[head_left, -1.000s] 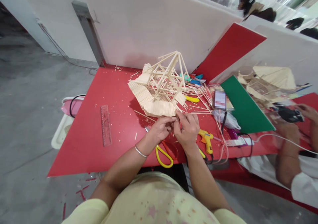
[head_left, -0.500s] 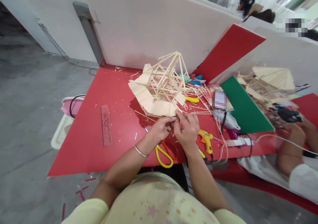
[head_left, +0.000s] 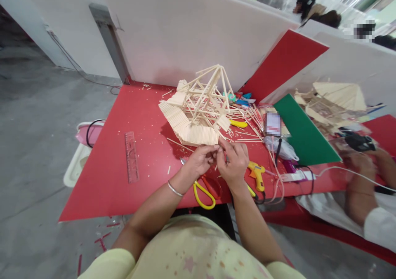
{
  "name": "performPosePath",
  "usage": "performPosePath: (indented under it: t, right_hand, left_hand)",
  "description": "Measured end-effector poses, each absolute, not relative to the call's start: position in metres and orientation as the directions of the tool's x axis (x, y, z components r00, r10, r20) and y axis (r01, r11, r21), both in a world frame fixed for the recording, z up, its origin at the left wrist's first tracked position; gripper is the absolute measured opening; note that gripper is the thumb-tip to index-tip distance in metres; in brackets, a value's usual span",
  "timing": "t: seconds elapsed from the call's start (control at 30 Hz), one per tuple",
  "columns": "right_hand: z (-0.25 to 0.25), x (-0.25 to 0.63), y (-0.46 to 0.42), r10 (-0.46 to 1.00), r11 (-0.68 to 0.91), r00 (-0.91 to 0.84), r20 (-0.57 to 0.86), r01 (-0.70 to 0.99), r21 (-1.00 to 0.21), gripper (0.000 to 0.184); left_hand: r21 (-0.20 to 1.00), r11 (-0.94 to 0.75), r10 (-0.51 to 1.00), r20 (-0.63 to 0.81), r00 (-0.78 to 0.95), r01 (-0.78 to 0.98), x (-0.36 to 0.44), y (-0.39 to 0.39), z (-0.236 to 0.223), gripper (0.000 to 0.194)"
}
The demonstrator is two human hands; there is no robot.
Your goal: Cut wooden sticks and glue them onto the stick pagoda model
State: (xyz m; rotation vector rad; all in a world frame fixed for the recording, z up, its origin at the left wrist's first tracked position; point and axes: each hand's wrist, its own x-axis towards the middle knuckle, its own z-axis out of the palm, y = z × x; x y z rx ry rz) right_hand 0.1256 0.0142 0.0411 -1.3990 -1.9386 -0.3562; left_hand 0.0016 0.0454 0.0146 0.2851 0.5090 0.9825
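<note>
Stick model (head_left: 210,85): pale wood, standing on the red table (head_left: 102,188)
Frame (head_left: 206,95): open, rising to a peak
Slatted panels (head_left: 199,134): angled round its base

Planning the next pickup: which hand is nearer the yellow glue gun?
Right. The right hand is just left of the yellow glue gun; the left hand is farther left, beyond it.

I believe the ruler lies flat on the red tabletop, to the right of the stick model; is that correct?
Not quite: the head view shows the ruler to the left of the stick model, though it does lie flat on the red tabletop.
</note>
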Motion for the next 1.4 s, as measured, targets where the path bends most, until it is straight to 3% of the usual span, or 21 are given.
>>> performPosePath:
  t: [0.57, 0.7, 0.87, 0.97, 1.1, 1.27, 1.4]
  right_hand:
    - [0.045, 0.126, 0.011, 0.705, 0.373, -0.167, 0.690, 0.914, -0.160, 0.035]
    - [0.036, 0.138, 0.004, 0.718, 0.335, -0.113, 0.686, 0.921, -0.198, 0.036]
    - [0.022, 0.162, -0.017, 0.760, 0.190, 0.071, 0.646, 0.926, -0.326, 0.035]
    - [0.020, 0.178, -0.031, 0.794, 0.094, 0.160, 0.586, 0.921, -0.378, 0.032]
    - [0.019, 0.195, -0.046, 0.854, 0.021, 0.188, 0.485, 0.920, -0.392, 0.030]
    - [0.020, 0.190, -0.042, 0.952, -0.011, 0.114, 0.285, 0.940, -0.341, 0.032]
    - [0.029, 0.180, -0.020, 0.999, -0.001, 0.008, 0.034, 0.980, -0.200, 0.032]
  left_hand:
    - [0.473, 0.540, 0.841, -0.290, 0.456, -0.696, 0.000, 0.042, 0.016, 0.021]
    - [0.479, 0.558, 0.826, -0.234, 0.514, -0.678, 0.002, 0.038, 0.015, 0.031]
    - [0.636, 0.543, 0.818, -0.254, 0.516, -0.548, 0.009, 0.033, 0.020, 0.035]
    - [0.798, 0.458, 0.863, -0.292, 0.412, -0.393, 0.011, 0.024, 0.024, 0.036]
    - [0.978, 0.174, 0.965, -0.146, 0.216, -0.119, -0.001, 0.003, 0.020, 0.043]
    - [0.980, 0.105, 0.992, -0.116, 0.055, 0.167, -0.026, -0.024, 0.009, 0.045]
    - [0.978, -0.033, 0.999, 0.041, -0.035, 0.204, -0.039, -0.030, 0.010, 0.018]
